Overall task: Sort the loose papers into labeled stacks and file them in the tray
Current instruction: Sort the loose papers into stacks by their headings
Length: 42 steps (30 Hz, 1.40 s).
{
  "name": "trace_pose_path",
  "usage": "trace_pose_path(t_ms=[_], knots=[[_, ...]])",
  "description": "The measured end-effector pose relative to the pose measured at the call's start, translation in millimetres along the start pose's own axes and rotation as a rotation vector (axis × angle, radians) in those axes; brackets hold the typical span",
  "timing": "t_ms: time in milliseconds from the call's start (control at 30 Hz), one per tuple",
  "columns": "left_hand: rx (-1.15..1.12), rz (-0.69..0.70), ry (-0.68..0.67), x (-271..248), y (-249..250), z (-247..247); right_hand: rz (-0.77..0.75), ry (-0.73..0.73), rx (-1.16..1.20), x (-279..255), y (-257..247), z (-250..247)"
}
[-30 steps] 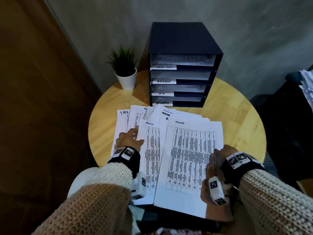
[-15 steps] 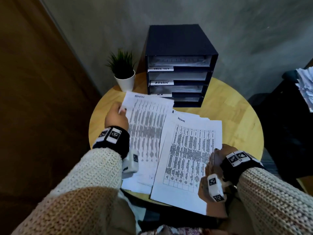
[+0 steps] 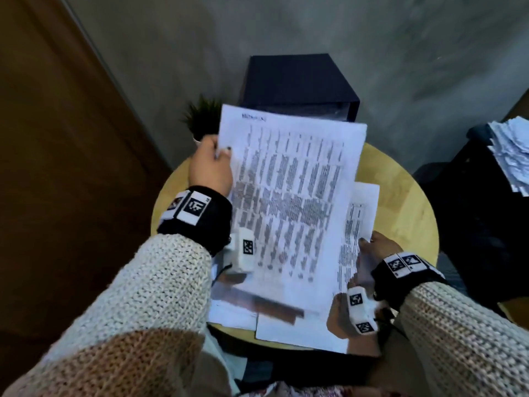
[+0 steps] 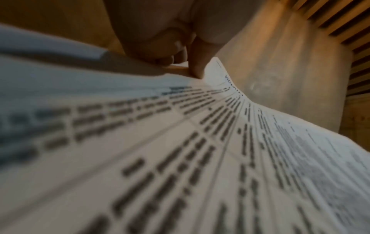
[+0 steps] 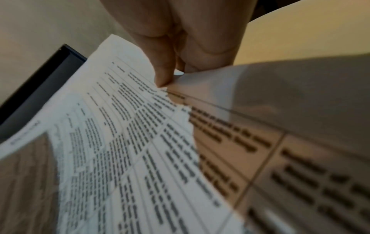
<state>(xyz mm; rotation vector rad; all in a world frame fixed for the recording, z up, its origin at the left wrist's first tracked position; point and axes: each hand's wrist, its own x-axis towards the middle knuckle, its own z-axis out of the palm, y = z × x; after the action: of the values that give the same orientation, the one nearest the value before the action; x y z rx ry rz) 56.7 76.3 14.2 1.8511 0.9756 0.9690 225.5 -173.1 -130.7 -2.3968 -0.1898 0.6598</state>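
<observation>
Sheet (image 3: 289,202) now higher, left hand (image 3: 210,167) raised

fingers (image 5: 164,69) pinching printed papers (image 5: 124,142)

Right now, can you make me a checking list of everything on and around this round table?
Surface: round wooden table, mostly covered by papers.
Job's things: lifted sheet raised over the table; more papers beneath; dark filing tray behind, its slots hidden.
Clutter: small potted plant.
Hands: left hand pinches the lifted sheet's left edge; right hand pinches the lower papers.
Cables: thin black cords at both wristbands.
Surroundings: grey wall, wooden panel left, paper pile far right.
</observation>
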Motion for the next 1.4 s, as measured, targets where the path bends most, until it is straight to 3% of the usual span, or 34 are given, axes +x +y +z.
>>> trace_pose_path(t_ms=[133,267,433,500,633,800,1067,1267,1400], knots=[[0.068,-0.212,-0.179,-18.9,-32.5,30.3,0.041,-0.135,0.462,8.7,-1.6,6.0],[0.161,-0.381,-0.313,-33.6,-59.7,51.7,0.064,-0.157,0.530,6.8,-5.6,15.0],[0.082,-0.534,-0.333,-43.7,-83.0,73.2,0.228,-0.035,0.594,-4.0,-7.9,8.8],[0.074,-0.534,-0.361,-46.4,-87.1,81.6,0.186,-0.045,0.552,-9.0,-8.1,11.5],[0.223,-0.469,-0.489,-51.0,-102.0,92.9,0.119,-0.031,0.090,-7.8,-2.5,13.2],[0.529,-0.618,-0.445,-39.3,-148.6,74.5,0.149,-0.062,-0.178,3.6,10.7,8.7],[0.344,-0.603,-0.490,-45.3,-151.0,71.5,0.149,-0.078,-0.223,8.5,10.5,10.9],[0.396,-0.606,-0.388,-39.7,-150.9,65.0,0.180,-0.152,-0.093,6.6,9.3,9.2],[0.415,-0.633,-0.439,-34.4,-150.7,59.8,0.188,-0.114,-0.153,8.4,8.1,9.8]])
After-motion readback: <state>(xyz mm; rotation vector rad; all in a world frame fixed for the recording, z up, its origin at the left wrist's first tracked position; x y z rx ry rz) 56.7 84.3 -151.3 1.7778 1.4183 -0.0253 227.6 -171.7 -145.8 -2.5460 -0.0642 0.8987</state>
